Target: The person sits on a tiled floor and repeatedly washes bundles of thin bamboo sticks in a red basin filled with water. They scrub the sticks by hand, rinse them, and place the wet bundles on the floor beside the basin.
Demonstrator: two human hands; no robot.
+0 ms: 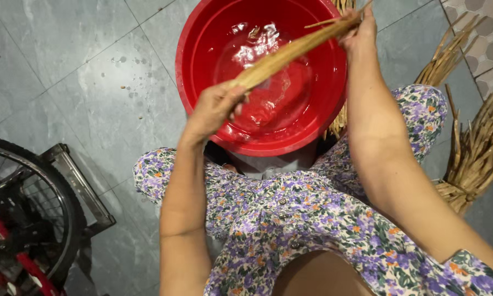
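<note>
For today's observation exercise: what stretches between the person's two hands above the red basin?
In the head view, a straw bundle spans from left hand to right hand.

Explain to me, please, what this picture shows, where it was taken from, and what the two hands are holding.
The single picture comes from a camera worn on a person's head, looking down at their own lap and arms; there is no machine. The person, in a flowered garment, sits over a grey tiled floor. The left hand and the right hand grip the two ends of a bundle of tan reed-like strips, held slantwise above a red basin with water in it. More dried strips lie on the floor to the right. A bicycle wheel shows at lower left.
</note>
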